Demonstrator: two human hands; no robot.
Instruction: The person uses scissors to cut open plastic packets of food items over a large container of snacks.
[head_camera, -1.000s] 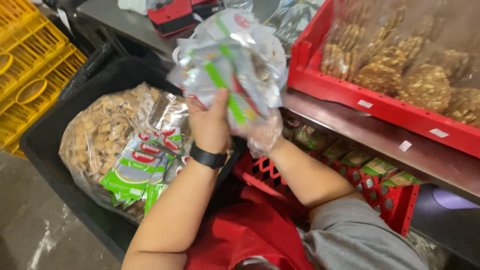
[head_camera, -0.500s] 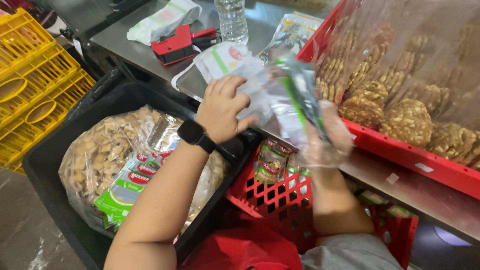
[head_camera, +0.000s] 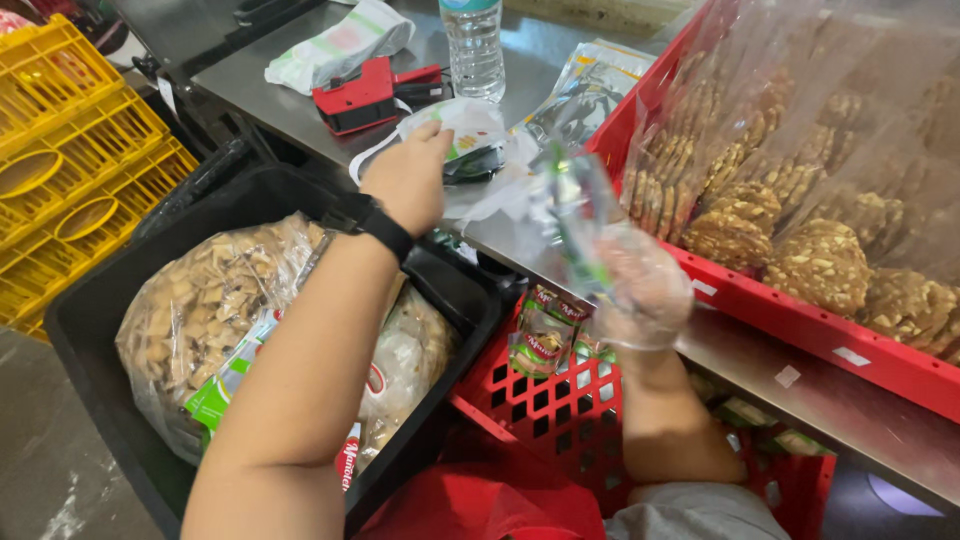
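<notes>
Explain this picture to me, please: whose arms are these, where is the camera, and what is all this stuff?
No machine here: a person wears a camera on the head, looking down at their own two hands. The left hand, with a black wristband, rests on a stack of empty pouches on the steel counter. The right hand, in a clear plastic glove, holds up one see-through pouch. On the counter also lie a red hand tool and a water bottle. The red crate on the right holds bagged nut crackers. Below, a black bin holds big snack bags, beside a low red crate.
</notes>
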